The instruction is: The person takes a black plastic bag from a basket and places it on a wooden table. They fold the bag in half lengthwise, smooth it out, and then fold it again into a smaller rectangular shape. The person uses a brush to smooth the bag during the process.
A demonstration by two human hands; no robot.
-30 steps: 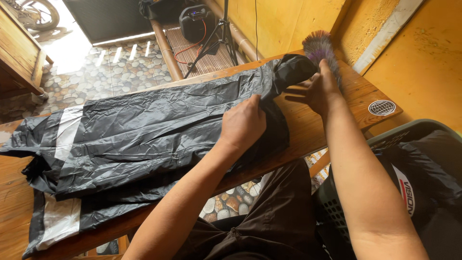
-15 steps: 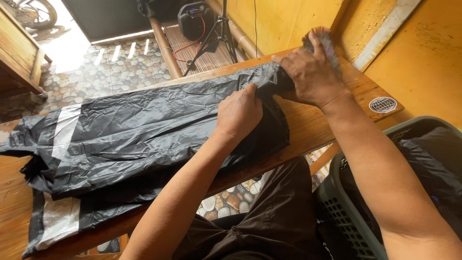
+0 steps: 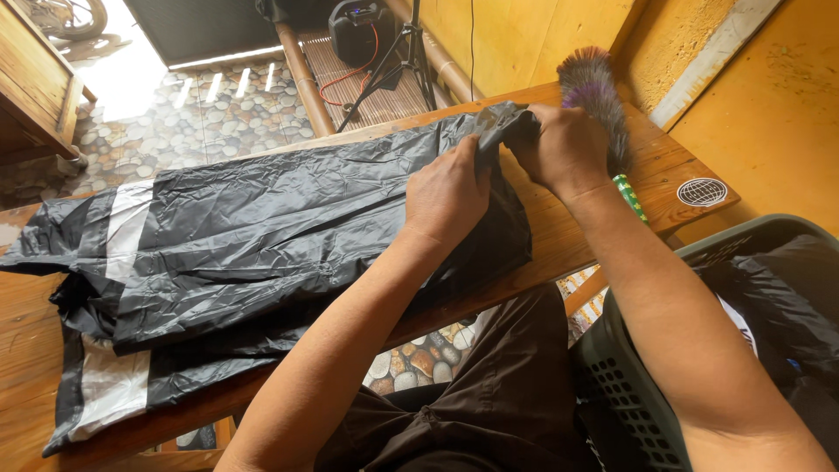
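Both of our hands are working at the right-hand end of the black rain garment, which is lying stretched along the wooden table. Our left hand is pressing palm-down on the fabric, fingers curled over a raised fold. Our right hand is closing around the bunched end of the garment; a second ago it was lying open beyond that end, so we are now gathering and gripping the fabric instead of merely smoothing it, and the end is lifting into a peak between the two hands. Nearest us, to the right of the garment and below the table edge, a grey laundry basket is holding dark clothing. Just behind our right hand a feather duster is lying on the table. Farther off, beyond the garment, a tripod and a dark speaker box are standing on the floor.
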